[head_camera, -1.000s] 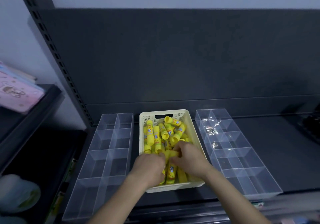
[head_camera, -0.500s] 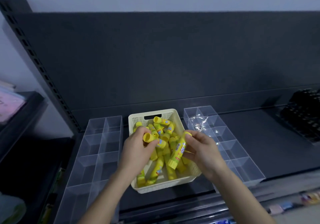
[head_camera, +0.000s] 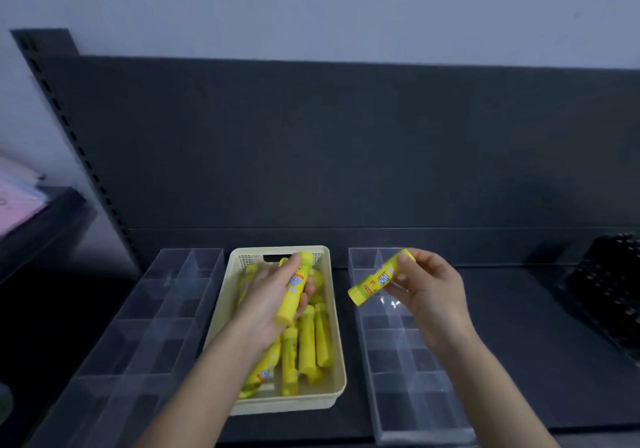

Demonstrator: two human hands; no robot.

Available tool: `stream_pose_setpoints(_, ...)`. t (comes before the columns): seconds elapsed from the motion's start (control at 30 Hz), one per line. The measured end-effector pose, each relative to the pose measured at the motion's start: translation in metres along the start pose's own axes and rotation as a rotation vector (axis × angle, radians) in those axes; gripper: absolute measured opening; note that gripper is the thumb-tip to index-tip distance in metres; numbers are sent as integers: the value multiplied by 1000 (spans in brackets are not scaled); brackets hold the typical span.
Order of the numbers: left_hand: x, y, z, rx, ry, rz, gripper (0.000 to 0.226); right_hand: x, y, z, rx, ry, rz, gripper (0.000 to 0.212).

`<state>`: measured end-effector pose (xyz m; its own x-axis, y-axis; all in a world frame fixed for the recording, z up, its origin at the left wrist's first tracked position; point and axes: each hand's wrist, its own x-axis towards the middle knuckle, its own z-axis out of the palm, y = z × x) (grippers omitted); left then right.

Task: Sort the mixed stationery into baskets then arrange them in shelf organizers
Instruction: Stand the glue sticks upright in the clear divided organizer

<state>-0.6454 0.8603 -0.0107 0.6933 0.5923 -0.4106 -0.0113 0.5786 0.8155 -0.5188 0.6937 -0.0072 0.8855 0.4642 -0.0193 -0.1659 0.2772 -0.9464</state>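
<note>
Since half a second ago, one glue stick (head_camera: 292,291) has been lifted and is gripped in the curled fingers of the left hand (head_camera: 270,298) above the cream basket (head_camera: 294,404) at centre frame. A second stick (head_camera: 379,279) — pinched by the right hand (head_camera: 427,291) — has been carried right, over the upper cells of the right organizer (head_camera: 408,395); placement is judged imminent.

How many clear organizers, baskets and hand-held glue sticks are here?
Clear organizers: 2, left organizer and right organizer
Basket: 1
Glue sticks in hand: 2, left stick in left hand, right stick in right hand
Total: 5
</note>
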Motion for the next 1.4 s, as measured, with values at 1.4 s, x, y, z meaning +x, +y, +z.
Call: stream_pose_setpoints(1.4, 148, -42, 95, 1418, 173, 588, 36, 148, 49, -18, -1056, -195, -243, 14)
